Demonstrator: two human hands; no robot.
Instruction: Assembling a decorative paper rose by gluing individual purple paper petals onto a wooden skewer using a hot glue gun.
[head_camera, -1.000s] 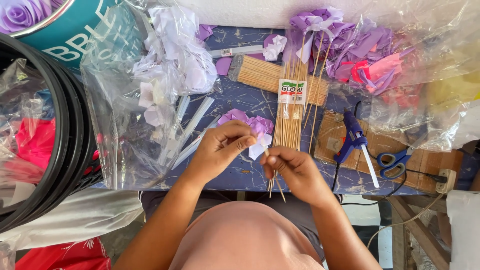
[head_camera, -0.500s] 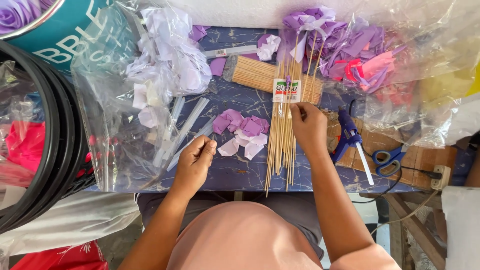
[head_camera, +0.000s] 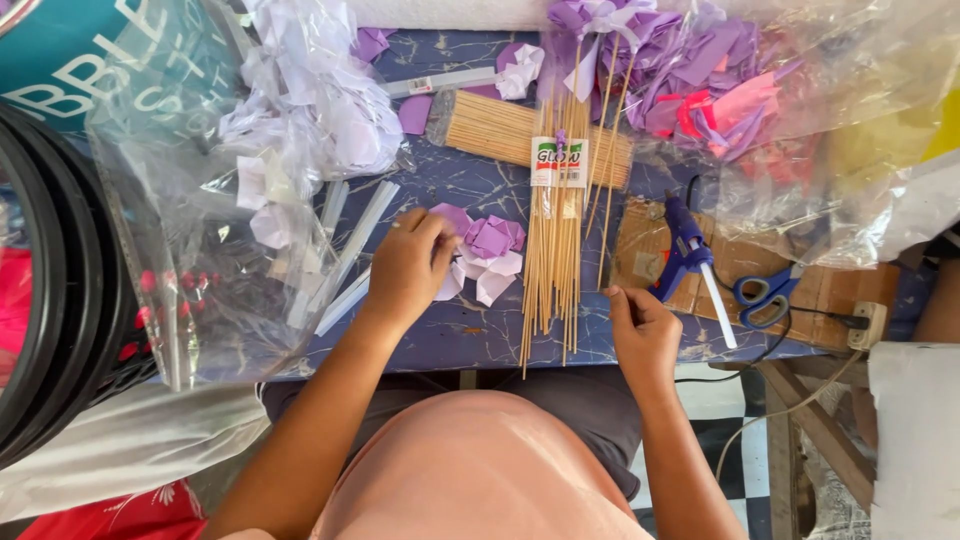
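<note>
Left hand (head_camera: 410, 270): resting on the blue marbled tabletop (head_camera: 470, 335), fingers (head_camera: 432, 232) curled and pinched onto the near edge of a small cluster of folded purple and white paper petals (head_camera: 488, 252). Cluster lying at 3 o'clock from the left hand, touching the fingertips.

Right hand (head_camera: 645, 335): at the tabletop's near edge, fingers (head_camera: 622, 300) closed in a loose fist, knuckles toward 12 o'clock; whether anything thin is pinched inside, cannot tell.

Bundle of thin bamboo skewers (head_camera: 555, 250): banded with a paper label, long axis running 12 to 6 o'clock, lower ends fanned out near the tabletop's front edge. Placed between the two hands: at 9 to 10 o'clock from the right hand and just beside it, at 3 o'clock from the left hand, beyond the petals. Right hand the nearer of the two.

Second skewer packet (head_camera: 500, 128): lying crosswise under the bundle's upper part, axis 9 to 3 o'clock.

Blue glue gun (head_camera: 685, 250): on a cardboard sheet (head_camera: 640, 255), at 1 o'clock from the right hand, apart from it, white glue stick pointing toward 5 o'clock.

Blue-handled scissors (head_camera: 765, 295): at 2 to 3 o'clock from the right hand, on the cardboard.

Clear plastic bag of pale paper flowers (head_camera: 300, 110): at 10 to 11 o'clock from the left hand.

Clear bag of purple and pink paper pieces (head_camera: 700, 70): at 12 to 1 o'clock, far edge.
</note>
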